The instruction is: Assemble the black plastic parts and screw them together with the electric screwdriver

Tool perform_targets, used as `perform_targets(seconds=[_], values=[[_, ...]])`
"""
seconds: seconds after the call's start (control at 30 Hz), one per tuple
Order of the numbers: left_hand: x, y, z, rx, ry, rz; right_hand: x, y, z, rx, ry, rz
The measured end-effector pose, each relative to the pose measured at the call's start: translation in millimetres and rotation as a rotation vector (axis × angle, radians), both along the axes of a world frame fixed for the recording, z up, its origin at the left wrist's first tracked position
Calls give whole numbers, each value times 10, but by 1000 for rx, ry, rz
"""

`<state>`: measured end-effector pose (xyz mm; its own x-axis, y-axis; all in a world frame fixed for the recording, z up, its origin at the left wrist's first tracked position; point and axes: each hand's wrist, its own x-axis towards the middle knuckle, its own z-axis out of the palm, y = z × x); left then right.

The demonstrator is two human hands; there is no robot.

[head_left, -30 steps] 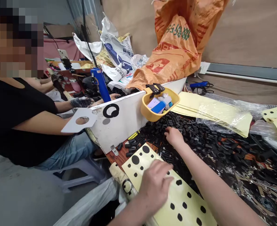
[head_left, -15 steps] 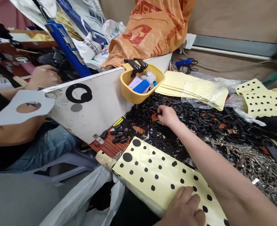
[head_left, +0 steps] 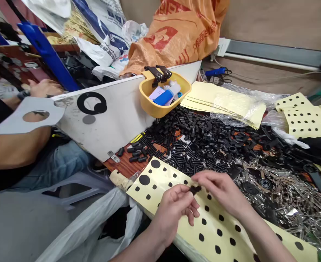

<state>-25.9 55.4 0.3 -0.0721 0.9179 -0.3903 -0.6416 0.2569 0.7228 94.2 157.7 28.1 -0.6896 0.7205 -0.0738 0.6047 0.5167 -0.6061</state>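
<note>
A small black part, dark and uneven in outline, is pinched between the thumb and fingers of my left hand. My right hand meets it from the other side, its fingertips closed around the part's far end; the grip there is partly hidden. Both hands are above a pale yellow sheet with black dots, which lies along the table's near edge. Beyond the sheet spread many small black ribbed pieces and other black plastic parts.
A yellow bin hangs on a white partition. Metal parts lie to the right. Yellow sheets under plastic and an orange sack are at the back. Another person's arm is beyond the partition.
My right hand has come back from the heap of black parts to above the dotted sheet. My left hand has lifted off the sheet, and both now meet at a small black part.
</note>
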Motion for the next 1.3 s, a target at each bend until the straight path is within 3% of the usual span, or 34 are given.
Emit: perform_targets(seconds=[0.13,0.3,0.57,0.73,0.9,1.03,1.1,1.2,1.3], values=[[14,-87,-18,-2,103,0,-375,242,13,121,-257,-72],[16,-116,-119,-6,207,-30,-633,209,25,145,-510,-87],[-5,-84,-129,6,256,-128,-658,375,63,81,-534,-37],[-32,-84,-81,-19,141,-60,-381,295,144,100,-334,-99],[7,-83,59,56,9,-74,147,-97,294,82,-29,-214],[74,-93,138,108,-95,-125,399,-508,272,-51,547,-379],[114,-105,151,118,-130,-158,416,-683,208,97,647,-432],[171,-122,156,124,-111,-173,380,-840,82,388,640,-376],[208,-139,160,146,10,-143,365,-898,-23,496,605,-285]])
